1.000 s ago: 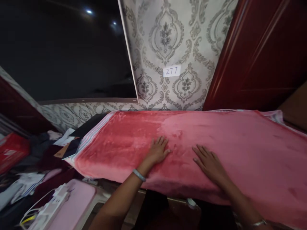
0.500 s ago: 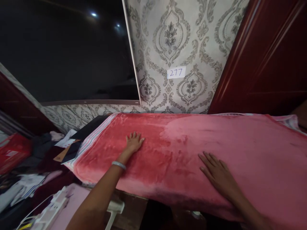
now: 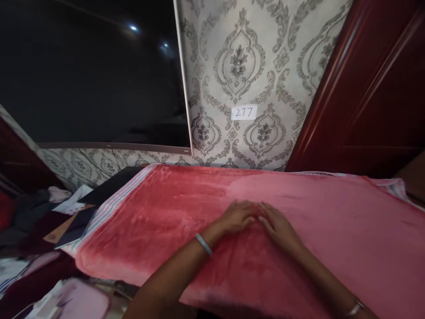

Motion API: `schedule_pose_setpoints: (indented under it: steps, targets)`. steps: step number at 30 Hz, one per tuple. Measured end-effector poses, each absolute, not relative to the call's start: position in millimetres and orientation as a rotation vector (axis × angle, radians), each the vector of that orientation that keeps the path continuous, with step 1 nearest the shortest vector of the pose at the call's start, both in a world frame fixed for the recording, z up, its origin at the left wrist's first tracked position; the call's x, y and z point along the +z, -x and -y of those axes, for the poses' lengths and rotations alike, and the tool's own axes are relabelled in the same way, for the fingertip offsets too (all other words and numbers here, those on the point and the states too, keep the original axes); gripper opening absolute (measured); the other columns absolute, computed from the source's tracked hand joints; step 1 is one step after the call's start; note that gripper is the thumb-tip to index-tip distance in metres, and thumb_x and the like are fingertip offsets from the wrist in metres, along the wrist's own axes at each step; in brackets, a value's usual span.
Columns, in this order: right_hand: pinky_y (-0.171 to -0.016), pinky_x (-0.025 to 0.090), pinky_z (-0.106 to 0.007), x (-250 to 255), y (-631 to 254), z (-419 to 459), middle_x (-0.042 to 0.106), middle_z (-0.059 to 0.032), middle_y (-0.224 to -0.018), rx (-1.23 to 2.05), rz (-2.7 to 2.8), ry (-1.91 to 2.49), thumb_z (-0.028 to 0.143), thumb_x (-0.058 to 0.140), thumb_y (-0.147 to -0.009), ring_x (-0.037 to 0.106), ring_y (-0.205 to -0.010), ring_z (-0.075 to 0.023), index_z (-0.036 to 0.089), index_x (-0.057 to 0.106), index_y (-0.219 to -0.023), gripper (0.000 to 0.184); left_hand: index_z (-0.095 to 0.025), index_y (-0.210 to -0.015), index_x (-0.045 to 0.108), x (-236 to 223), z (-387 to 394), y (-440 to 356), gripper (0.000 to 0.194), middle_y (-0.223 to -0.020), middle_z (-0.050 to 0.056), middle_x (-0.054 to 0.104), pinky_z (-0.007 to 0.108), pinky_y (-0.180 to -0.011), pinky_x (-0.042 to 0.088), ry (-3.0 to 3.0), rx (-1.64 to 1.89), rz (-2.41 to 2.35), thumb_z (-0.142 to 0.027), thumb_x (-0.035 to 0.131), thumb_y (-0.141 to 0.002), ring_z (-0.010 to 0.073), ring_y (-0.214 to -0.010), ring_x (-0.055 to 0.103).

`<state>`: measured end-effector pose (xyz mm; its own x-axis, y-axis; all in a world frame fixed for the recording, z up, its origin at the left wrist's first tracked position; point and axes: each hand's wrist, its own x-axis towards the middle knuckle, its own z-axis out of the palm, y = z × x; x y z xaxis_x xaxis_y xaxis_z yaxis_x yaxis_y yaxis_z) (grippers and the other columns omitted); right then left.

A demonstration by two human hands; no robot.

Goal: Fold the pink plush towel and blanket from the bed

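A plush pink-red blanket [image 3: 166, 208] lies spread over a raised surface, with a striped border along its left end. My left hand [image 3: 237, 217] rests on its middle, fingers pointing right and slightly blurred, thumb apart. Close beside it my right hand [image 3: 280, 228] lies flat on the blanket, fingers stretched forward and left. The fingertips of both hands meet or nearly meet; I cannot tell if they touch. Neither hand grips anything. A silvery bracelet [image 3: 203, 244] circles the left wrist, and a thin band [image 3: 356, 307] shows at the right wrist.
A large dark screen [image 3: 96, 79] hangs on the patterned wall behind. A paper label [image 3: 244, 112] reads 277. Dark red wood panelling [image 3: 375, 102] stands at the right. Clothes, papers and a white power strip [image 3: 46, 305] lie at the left.
My left hand has moved right across the blanket and my right hand slightly left, so they are now together at the middle. The view has shifted a little.
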<state>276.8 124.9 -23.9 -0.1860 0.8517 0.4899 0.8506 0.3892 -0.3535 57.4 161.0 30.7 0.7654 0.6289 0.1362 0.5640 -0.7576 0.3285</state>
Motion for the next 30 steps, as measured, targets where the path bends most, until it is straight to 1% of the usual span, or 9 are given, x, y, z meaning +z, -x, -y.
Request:
schedule_pose_setpoints:
  steps: [3,6,10,14,18,22,25,28,30]
  targets:
    - [-0.117,0.036,-0.051,-8,-240,-150,0.050,-0.0180,-0.148,0.101,2.171,1.528,0.039,0.041,-0.097,0.048,-0.137,-0.0311,0.009,0.054,-0.144,0.058,-0.023,-0.144,0.053,44,-193,-11,0.047,-0.157,0.010,0.045,0.047,-0.125,0.018,-2.559,0.363,-1.592,-0.037,0.035,-0.103,0.0218,-0.149,0.034]
    - [-0.121,0.029,-0.048,13,-191,-170,0.038,-0.0193,-0.156,0.234,2.318,1.589,0.034,0.045,-0.096,0.036,-0.145,-0.0303,0.006,0.043,-0.152,0.063,-0.013,-0.152,0.041,44,-218,36,0.058,-0.161,0.022,0.034,0.062,-0.121,0.017,-2.297,0.263,-2.095,-0.038,0.040,-0.100,0.0348,-0.151,0.027]
    - [-0.124,0.017,-0.049,26,-121,-192,0.027,-0.0119,-0.163,0.293,2.444,1.430,0.034,0.039,-0.101,0.022,-0.151,-0.0263,0.015,0.035,-0.158,0.060,-0.025,-0.157,0.033,28,-232,64,0.062,-0.167,0.014,0.021,0.063,-0.120,0.018,-2.214,0.069,-2.129,-0.050,0.031,-0.101,0.0350,-0.154,0.017]
    - [-0.123,0.014,-0.051,19,-90,-224,0.024,-0.0074,-0.165,0.356,2.493,1.419,0.038,0.031,-0.105,0.017,-0.153,-0.0235,0.020,0.032,-0.159,0.057,-0.026,-0.158,0.033,22,-233,62,0.060,-0.168,0.011,0.019,0.061,-0.121,0.017,-2.250,0.050,-2.124,-0.048,0.029,-0.101,0.0336,-0.155,0.015]
    - [-0.120,0.014,-0.057,14,-136,-266,0.020,-0.0089,-0.166,0.263,2.427,1.746,0.046,0.032,-0.105,0.017,-0.152,-0.0293,0.022,0.033,-0.159,0.059,-0.026,-0.158,0.032,28,-233,59,0.062,-0.168,0.011,0.020,0.061,-0.121,0.017,-2.228,0.025,-2.131,-0.049,0.031,-0.101,0.0343,-0.155,0.016]
    - [-0.117,0.019,-0.062,16,-243,-285,0.015,-0.0050,-0.168,0.147,2.178,2.196,0.046,0.027,-0.105,0.014,-0.153,-0.0305,0.029,0.029,-0.160,0.057,-0.025,-0.158,0.033,31,-232,58,0.062,-0.167,0.011,0.021,0.062,-0.121,0.017,-2.226,0.024,-2.138,-0.048,0.031,-0.101,0.0346,-0.154,0.017]
    - [-0.115,0.026,-0.060,19,-313,-281,0.020,-0.0072,-0.167,0.143,1.853,2.475,0.045,0.023,-0.106,0.019,-0.151,-0.0311,0.027,0.032,-0.159,0.057,-0.025,-0.157,0.035,29,-232,57,0.061,-0.167,0.013,0.023,0.062,-0.121,0.018,-2.242,0.054,-2.134,-0.048,0.033,-0.100,0.0354,-0.154,0.019]
    - [-0.112,0.032,-0.059,26,-326,-274,0.029,-0.0141,-0.163,0.080,1.658,2.582,0.042,0.024,-0.106,0.026,-0.148,-0.0333,0.019,0.040,-0.154,0.056,-0.024,-0.157,0.036,28,-232,56,0.061,-0.166,0.013,0.024,0.063,-0.120,0.019,-2.235,0.090,-2.146,-0.047,0.034,-0.100,0.0363,-0.153,0.020]
    - [-0.114,0.030,-0.057,30,-296,-271,0.029,-0.0159,-0.163,0.039,1.830,2.429,0.038,0.028,-0.105,0.025,-0.149,-0.0320,0.015,0.040,-0.154,0.055,-0.024,-0.156,0.036,27,-232,56,0.061,-0.166,0.013,0.025,0.064,-0.120,0.019,-2.231,0.102,-2.155,-0.047,0.034,-0.100,0.0368,-0.153,0.021]
